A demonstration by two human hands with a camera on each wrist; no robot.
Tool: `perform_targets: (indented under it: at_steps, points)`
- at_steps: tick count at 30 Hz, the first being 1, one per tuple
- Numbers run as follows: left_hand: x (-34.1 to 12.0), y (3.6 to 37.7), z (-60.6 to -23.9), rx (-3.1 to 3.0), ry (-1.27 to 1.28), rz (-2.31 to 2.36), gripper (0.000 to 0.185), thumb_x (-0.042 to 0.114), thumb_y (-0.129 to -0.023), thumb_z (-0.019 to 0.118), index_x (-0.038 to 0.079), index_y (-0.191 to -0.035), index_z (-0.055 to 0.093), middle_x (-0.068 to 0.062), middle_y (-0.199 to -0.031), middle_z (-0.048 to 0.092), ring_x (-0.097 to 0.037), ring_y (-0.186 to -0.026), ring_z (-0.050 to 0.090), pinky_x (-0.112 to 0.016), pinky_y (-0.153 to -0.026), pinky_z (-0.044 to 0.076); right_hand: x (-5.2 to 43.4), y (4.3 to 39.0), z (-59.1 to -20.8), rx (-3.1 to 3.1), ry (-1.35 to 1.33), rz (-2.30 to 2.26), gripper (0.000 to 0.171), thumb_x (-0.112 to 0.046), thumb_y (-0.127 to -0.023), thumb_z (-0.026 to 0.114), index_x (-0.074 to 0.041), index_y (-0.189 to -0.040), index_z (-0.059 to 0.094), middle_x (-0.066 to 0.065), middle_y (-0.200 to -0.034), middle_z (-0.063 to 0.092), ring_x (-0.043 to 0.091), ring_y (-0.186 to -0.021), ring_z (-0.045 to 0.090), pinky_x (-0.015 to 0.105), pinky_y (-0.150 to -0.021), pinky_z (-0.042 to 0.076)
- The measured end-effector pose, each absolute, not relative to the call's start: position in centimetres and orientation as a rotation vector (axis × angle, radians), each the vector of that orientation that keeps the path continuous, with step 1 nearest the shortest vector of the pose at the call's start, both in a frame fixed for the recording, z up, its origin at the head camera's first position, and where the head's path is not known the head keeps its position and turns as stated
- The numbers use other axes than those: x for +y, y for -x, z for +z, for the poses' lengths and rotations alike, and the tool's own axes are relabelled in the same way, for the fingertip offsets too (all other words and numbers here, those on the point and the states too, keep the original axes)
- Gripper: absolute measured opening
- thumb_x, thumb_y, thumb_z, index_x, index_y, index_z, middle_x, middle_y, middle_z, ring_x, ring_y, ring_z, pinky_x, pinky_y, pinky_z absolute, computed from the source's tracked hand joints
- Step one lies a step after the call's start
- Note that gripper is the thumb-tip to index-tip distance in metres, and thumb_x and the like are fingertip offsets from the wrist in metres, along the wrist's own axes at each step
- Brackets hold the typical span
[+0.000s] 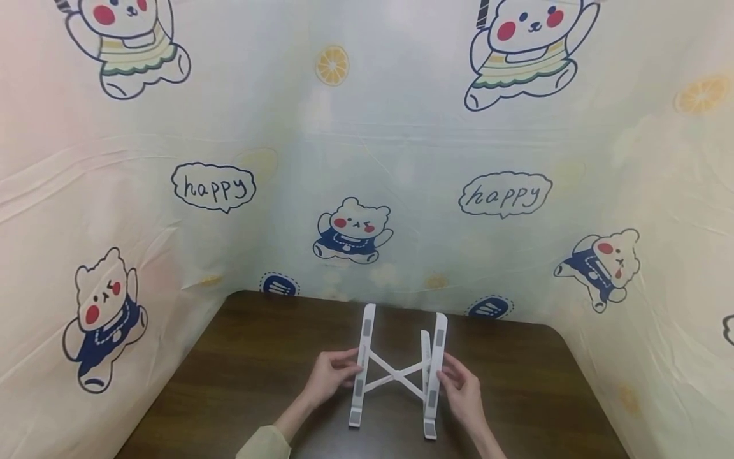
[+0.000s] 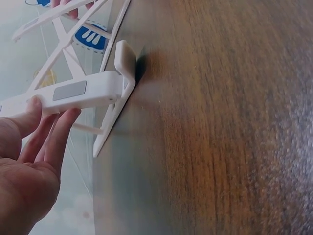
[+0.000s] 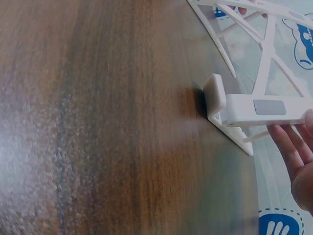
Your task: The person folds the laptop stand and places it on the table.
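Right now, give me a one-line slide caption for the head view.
Two hands, left hand and right hand, hold a white folding stand by its side rails on a dark wooden table.

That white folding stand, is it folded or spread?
Spread: the stand's two rails sit apart, crossed struts open between them.
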State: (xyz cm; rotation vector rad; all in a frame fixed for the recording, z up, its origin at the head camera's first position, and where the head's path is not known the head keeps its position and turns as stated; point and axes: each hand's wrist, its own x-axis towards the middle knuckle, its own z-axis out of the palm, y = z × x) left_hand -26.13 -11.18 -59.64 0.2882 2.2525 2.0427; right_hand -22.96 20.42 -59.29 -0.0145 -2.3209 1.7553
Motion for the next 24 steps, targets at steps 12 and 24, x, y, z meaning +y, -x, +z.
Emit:
perform_targets:
  at_steps: [12, 24]
  points:
    - [-10.40, 25.89, -59.70, 2.248, -0.306, 2.027, 0.049, 0.000, -0.096, 0.081, -0.010, -0.141, 0.067, -0.031, -0.110, 0.081, -0.035, -0.096, 0.084, -0.038, -0.076, 0.071, 19.52, 23.01, -59.69, -2.323, -0.030, 1.753, 0.044, 0.011, -0.101, 0.068, 0.011, -0.145, 0.063, 0.040, -0.123, 0.075, 0.033, -0.095, 0.084, 0.044, -0.072, 0.071]
    - [-10.45, 25.87, -59.57, 2.258, -0.301, 2.017, 0.048, 0.000, -0.096, 0.082, -0.009, -0.141, 0.068, -0.029, -0.110, 0.081, -0.036, -0.096, 0.084, -0.040, -0.076, 0.071, 19.63, 23.08, -59.56, -2.331, -0.022, 1.782, 0.046, 0.008, -0.102, 0.068, 0.009, -0.148, 0.063, 0.038, -0.125, 0.075, 0.038, -0.099, 0.083, 0.042, -0.074, 0.071]
